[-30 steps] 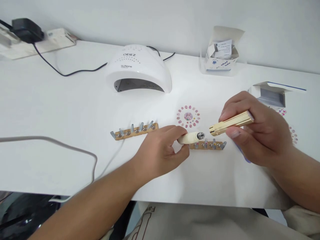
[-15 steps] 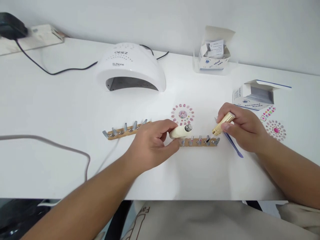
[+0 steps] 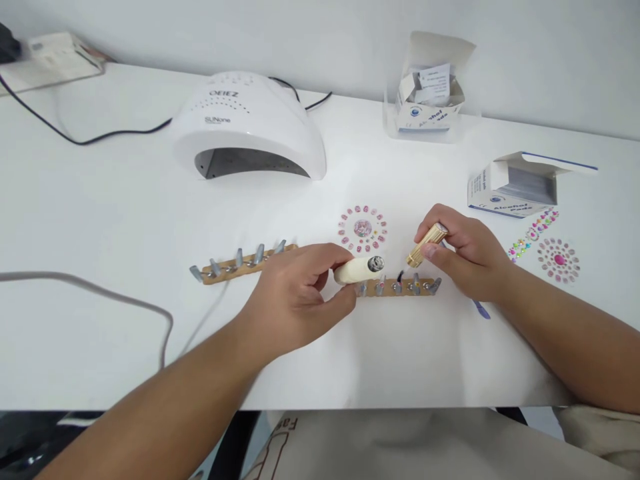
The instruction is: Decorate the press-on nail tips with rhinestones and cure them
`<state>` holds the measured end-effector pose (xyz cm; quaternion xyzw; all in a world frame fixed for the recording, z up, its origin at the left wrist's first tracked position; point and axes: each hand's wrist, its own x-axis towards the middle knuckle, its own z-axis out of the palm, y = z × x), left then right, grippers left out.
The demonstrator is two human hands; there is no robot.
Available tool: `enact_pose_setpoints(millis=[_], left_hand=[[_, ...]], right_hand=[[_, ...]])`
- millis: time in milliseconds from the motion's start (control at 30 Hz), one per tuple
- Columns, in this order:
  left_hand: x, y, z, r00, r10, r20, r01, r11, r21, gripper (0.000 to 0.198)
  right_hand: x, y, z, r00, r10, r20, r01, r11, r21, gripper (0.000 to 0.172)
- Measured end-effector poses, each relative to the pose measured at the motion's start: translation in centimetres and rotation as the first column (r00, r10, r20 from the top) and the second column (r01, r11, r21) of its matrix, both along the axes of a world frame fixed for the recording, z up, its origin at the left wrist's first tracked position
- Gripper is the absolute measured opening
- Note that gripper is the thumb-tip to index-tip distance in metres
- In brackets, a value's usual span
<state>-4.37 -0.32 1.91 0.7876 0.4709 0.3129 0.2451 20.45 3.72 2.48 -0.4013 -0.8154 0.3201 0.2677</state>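
My left hand grips a cream bottle with its open neck tilted to the right, over the left end of a brown strip. Several grey nail tips stand on that strip, some with small coloured spots. Between the fingers of my right hand is a ribbed gold cap. Its dark brush points down at the middle nail tip; whether they touch is hard to tell. A second strip with grey nail tips lies left of my left hand.
A white nail lamp stands at the back. Two open alcohol pad boxes are at the right. Round sticker sheets and a blue-purple tool lie nearby. A grey cable crosses the left.
My right hand has moved left with the gold cap, taking the brush from the second nail tip from the right to the middle one. The camera view has shifted slightly.
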Motion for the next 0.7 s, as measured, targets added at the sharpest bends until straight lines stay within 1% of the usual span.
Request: enact_pose_setpoints(millis=[67, 133, 233, 333, 400, 533, 700], left_hand=[[0.01, 0.0, -0.02, 1.0, -0.001, -0.006, 0.001, 1.0, 0.003, 0.009], [0.04, 0.0, 0.02, 1.0, 0.005, -0.009, -0.005, 1.0, 0.005, 0.008], [0.1, 0.01, 0.17, 1.0, 0.009, -0.008, -0.009, 1.0, 0.001, 0.009], [0.13, 0.03, 0.26, 1.0, 0.011, -0.01, -0.011, 1.0, 0.005, 0.009], [0.13, 0.02, 0.2, 1.0, 0.011, -0.02, -0.011, 1.0, 0.008, 0.009], [0.05, -0.01, 0.01, 0.999, 0.011, -0.03, -0.011, 1.0, 0.009, 0.008], [-0.02, 0.04, 0.11, 0.999, -0.003, -0.036, 0.003, 1.0, 0.006, 0.008]], right_hand=[[0.08, 0.05, 0.05, 0.999, -0.036, -0.006, 0.035, 0.999, -0.028, 0.01], [0.15, -0.02, 0.1, 0.997, -0.06, -0.042, 0.056, 0.994, -0.098, 0.008], [0.12, -0.28, 0.08, 0.994, -0.036, -0.1, 0.015, 0.979, -0.203, 0.01], [-0.05, -0.4, -0.01, 0.996, 0.034, -0.076, -0.048, 0.981, -0.188, 0.011], [-0.1, -0.28, -0.06, 0.998, 0.037, -0.046, -0.044, 0.988, -0.15, 0.011], [0.17, 0.25, -0.14, 0.999, -0.037, -0.023, 0.033, 0.988, -0.152, 0.012], [0.49, 0.42, -0.28, 0.989, -0.134, -0.057, 0.117, 0.965, -0.236, 0.011]])
